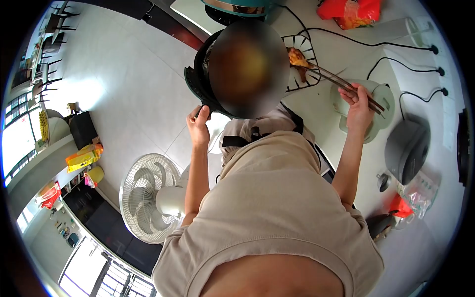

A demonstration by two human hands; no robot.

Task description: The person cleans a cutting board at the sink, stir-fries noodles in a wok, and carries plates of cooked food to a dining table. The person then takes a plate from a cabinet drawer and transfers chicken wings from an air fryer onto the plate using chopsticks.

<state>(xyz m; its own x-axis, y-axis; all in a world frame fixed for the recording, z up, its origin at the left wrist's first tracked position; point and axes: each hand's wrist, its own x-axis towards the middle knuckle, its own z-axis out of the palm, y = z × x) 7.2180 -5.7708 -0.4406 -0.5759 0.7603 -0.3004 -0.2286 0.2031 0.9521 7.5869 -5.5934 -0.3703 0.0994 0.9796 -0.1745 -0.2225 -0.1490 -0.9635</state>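
My left hand [199,126] is closed round the handle of a black air fryer basket [198,74]. A blurred patch hides most of the basket's inside; brownish tones show through. In my right hand [358,106] is a pair of brown chopsticks [336,79], pointing left. Their tips reach browned pieces of chicken [297,58] on a white plate with black stripes [309,81], close beside the basket. Whether the tips grip a piece, I cannot tell.
Behind the basket stands a teal appliance [237,6]. Cords cross the counter to wall sockets [440,72]. A pale green object [341,116] lies below my right hand, near a grey lidded pot [408,148]. A red bag [349,12] is farther back. A white fan [148,198] stands left.
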